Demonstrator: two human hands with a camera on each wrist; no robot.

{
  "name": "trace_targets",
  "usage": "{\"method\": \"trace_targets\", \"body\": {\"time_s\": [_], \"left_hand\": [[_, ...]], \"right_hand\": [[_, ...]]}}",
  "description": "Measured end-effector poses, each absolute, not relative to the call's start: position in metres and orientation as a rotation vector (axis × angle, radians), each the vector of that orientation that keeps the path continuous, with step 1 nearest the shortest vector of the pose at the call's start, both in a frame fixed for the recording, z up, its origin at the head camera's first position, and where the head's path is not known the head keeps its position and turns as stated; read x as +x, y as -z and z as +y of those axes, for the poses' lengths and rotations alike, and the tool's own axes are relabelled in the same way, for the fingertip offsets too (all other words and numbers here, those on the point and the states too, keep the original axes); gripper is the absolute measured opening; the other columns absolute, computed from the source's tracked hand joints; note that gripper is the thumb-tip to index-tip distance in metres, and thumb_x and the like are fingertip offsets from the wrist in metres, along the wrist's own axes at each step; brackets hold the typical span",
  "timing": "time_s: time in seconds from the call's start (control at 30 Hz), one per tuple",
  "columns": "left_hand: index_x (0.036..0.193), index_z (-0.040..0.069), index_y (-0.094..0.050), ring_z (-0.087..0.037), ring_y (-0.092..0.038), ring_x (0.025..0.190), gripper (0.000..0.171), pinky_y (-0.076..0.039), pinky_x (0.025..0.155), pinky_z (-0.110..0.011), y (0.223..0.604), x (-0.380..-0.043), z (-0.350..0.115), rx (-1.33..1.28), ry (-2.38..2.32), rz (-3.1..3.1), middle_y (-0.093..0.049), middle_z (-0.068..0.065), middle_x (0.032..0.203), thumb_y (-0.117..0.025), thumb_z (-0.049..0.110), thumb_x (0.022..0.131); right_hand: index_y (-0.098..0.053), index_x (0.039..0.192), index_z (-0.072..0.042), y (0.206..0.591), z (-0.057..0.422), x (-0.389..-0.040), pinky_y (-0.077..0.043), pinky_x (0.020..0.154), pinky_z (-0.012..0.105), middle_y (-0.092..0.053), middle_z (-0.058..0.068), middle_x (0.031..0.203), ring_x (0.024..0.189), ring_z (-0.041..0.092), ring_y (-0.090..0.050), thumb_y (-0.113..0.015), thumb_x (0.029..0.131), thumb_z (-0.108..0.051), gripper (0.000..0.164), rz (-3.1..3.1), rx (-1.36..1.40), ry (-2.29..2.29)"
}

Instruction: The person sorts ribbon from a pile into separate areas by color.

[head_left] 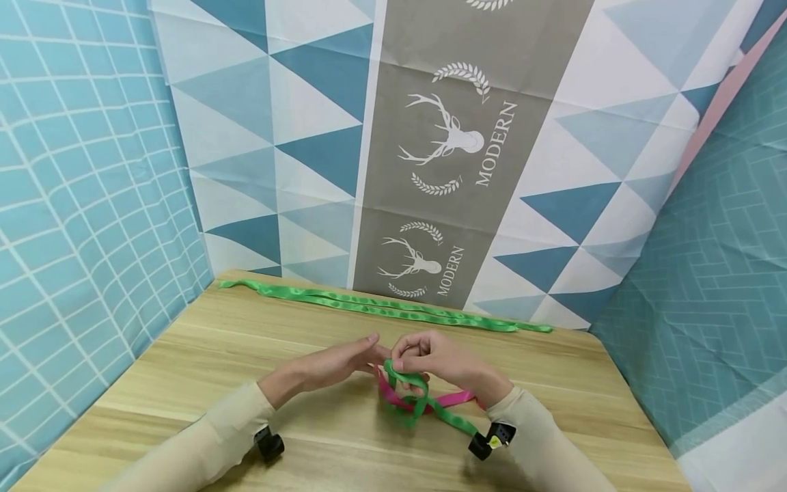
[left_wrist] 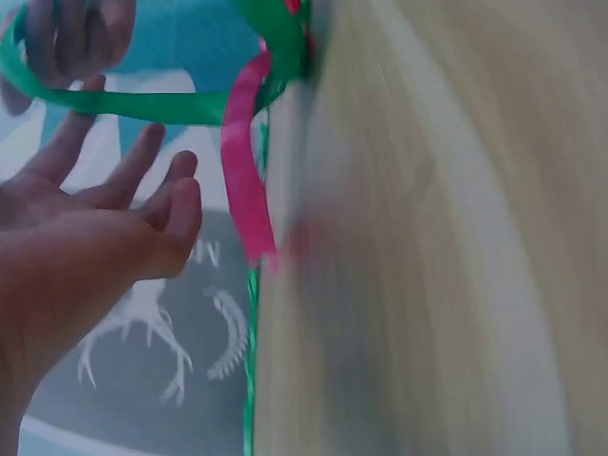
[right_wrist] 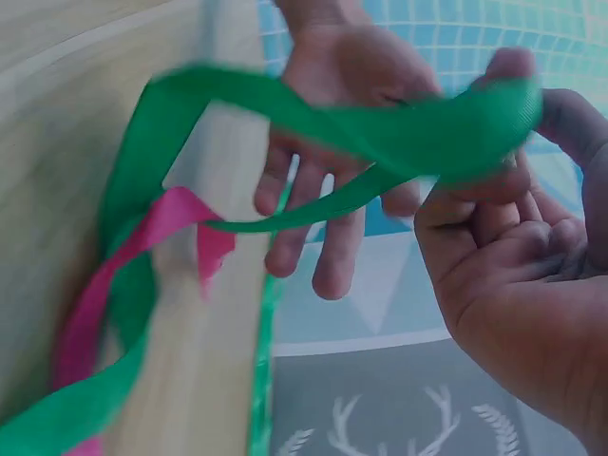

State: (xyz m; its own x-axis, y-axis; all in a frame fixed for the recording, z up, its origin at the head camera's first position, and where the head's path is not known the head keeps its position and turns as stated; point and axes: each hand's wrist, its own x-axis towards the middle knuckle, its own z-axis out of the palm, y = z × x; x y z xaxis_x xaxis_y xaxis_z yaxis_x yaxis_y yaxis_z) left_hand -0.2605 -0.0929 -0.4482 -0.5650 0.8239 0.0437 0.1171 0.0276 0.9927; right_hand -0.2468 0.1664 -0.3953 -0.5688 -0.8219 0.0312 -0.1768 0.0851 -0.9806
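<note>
While the right hand (head_left: pixel 444 358) pinches green satin ribbon (head_left: pixel 410 377) above the worktop (head_left: pixel 320 444) in the head view, pink ribbon (head_left: pixel 455 398) crosses it and more green strips (head_left: pixel 424 316) lie along the far edge. The left wrist view shows the left hand (left_wrist: pixel 100 223) relaxed, fingers extended near the green loop. In the right wrist view, pink overlaps green.

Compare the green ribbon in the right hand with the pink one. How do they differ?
Colour: the green ribbon is a deep green; the pink ribbon is a bright pink.
Hold: the right hand pinches the green ribbon; no fingers visibly grip the pink ribbon.
Pose: the green ribbon is drawn out into a loop; the pink ribbon shows a loose end.
Shared: both are flat and narrow, and they cross each other.
</note>
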Motion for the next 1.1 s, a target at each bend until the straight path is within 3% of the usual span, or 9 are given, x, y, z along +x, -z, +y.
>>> {"method": "trace_targets", "body": {"time_s": [0.2,0.37,0.5,0.6,0.87,1.1], "left_hand": [[0.131,-0.003,-0.061,-0.031,-0.046,0.136,0.058,-0.022,0.116,-0.052,0.433,-0.248,-0.088,1.076,-1.639,1.677,-0.058,-0.015,0.139,-0.029,0.042,0.113],[0.119,0.005,-0.066,-0.030,-0.052,0.128,0.033,-0.038,0.108,-0.047,0.416,-0.244,-0.096,1.130,-1.647,1.779,-0.061,-0.011,0.134,-0.045,0.030,0.111],[0.107,0.004,-0.063,-0.032,-0.058,0.108,0.018,-0.046,0.097,-0.046,0.404,-0.242,-0.108,1.160,-1.655,1.819,-0.063,-0.016,0.113,-0.058,0.022,0.106],[0.104,0.000,-0.062,-0.033,-0.060,0.096,0.017,-0.050,0.091,-0.044,0.396,-0.242,-0.116,1.212,-1.676,1.824,-0.061,-0.021,0.100,-0.061,0.017,0.105],[0.102,0.002,-0.062,-0.030,-0.059,0.085,0.015,-0.052,0.075,-0.038,0.384,-0.244,-0.140,1.196,-1.694,1.895,-0.061,-0.020,0.092,-0.060,0.016,0.105],[0.099,0.006,-0.062,-0.029,-0.053,0.083,0.008,-0.049,0.074,-0.039,0.377,-0.245,-0.164,1.202,-1.703,1.997,-0.055,-0.015,0.090,-0.059,0.011,0.104]], "right_hand": [[-0.068,0.107,0.001,0.371,0.175,-0.243,-0.043,0.054,0.025,-0.062,0.006,0.074,0.054,0.015,-0.046,-0.066,0.101,-0.011,0.014,1.860,-1.079,1.501],[-0.068,0.104,-0.001,0.358,0.186,-0.240,-0.042,0.055,0.029,-0.057,0.009,0.072,0.059,0.018,-0.045,-0.065,0.101,-0.009,0.010,1.937,-1.124,1.498],[-0.069,0.104,-0.002,0.350,0.196,-0.237,-0.043,0.056,0.034,-0.056,0.014,0.074,0.061,0.021,-0.047,-0.065,0.101,-0.008,0.008,2.014,-1.147,1.502],[-0.070,0.104,-0.004,0.345,0.206,-0.235,-0.047,0.058,0.033,-0.057,0.017,0.075,0.061,0.022,-0.049,-0.066,0.100,-0.008,0.006,2.084,-1.137,1.491],[-0.069,0.105,-0.007,0.335,0.226,-0.231,-0.051,0.061,0.035,-0.062,0.017,0.083,0.065,0.022,-0.053,-0.067,0.100,-0.011,0.007,2.227,-1.043,1.455],[-0.067,0.109,-0.007,0.326,0.245,-0.225,-0.051,0.065,0.034,-0.065,0.017,0.091,0.072,0.024,-0.057,-0.067,0.101,-0.012,0.009,2.273,-1.030,1.384]]}}
